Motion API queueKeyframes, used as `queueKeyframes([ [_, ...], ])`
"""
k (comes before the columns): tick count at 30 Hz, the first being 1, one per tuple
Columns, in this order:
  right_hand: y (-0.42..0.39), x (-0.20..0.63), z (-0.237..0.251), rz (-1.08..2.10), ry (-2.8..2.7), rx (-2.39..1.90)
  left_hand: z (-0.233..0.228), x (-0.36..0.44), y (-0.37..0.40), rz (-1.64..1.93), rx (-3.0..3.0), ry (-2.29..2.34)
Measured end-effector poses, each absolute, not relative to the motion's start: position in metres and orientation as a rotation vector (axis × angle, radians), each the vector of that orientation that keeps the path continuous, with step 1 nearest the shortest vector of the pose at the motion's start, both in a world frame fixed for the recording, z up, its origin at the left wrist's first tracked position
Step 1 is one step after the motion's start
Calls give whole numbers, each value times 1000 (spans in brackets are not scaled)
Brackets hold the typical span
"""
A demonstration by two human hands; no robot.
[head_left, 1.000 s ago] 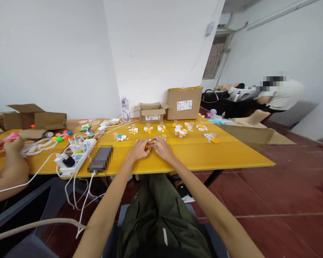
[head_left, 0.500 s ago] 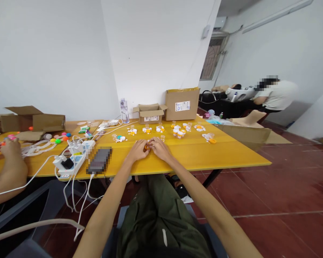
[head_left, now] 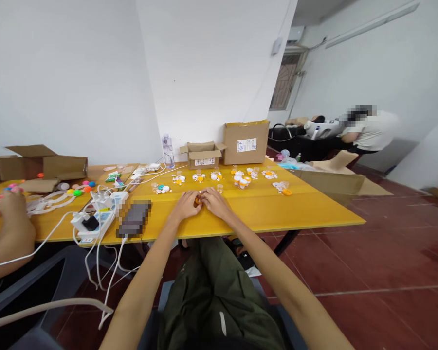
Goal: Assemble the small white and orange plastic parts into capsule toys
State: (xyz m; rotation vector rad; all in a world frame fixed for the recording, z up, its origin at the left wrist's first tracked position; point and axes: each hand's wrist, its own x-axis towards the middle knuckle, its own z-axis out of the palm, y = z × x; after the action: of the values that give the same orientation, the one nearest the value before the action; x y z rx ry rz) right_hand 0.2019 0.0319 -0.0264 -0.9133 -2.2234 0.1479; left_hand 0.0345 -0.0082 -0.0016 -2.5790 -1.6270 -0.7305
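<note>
At the bench (head_left: 277, 209), my left hand (head_left: 187, 205) has its grip closed on a small orange piece (head_left: 197, 200); whether my right hand (head_left: 216, 201), just beside, also grips it, I can't tell. Beyond, the clustered white-and-orange pieces (head_left: 242, 181) look finished, loose parts (head_left: 199, 178) look left; since half a second ago, both hands barely shift.

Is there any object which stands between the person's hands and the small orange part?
Nothing visible does: the small orange part is already at the fingers of the left hand and right hand. A clear cup stands just beyond the right hand, not between.
</note>
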Motion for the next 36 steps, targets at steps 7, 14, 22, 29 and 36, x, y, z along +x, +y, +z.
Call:
queueKeyframes([
  [7,33,203,-27,140,-2236,-894,0,36,-9,-717,-2552,-1661],
  [14,35,202,-28,127,-2229,-886,-3,33,-6,-763,-2566,-1634],
  [22,32,203,-26,122,-2237,-897,-4,32,-5,-761,-2582,-1632],
  [29,31,203,-25,116,-2245,-892,-3,32,-5,-764,-2585,-1630],
  [36,29,203,-24,115,-2240,-878,-4,32,-4,-768,-2586,-1625],
])
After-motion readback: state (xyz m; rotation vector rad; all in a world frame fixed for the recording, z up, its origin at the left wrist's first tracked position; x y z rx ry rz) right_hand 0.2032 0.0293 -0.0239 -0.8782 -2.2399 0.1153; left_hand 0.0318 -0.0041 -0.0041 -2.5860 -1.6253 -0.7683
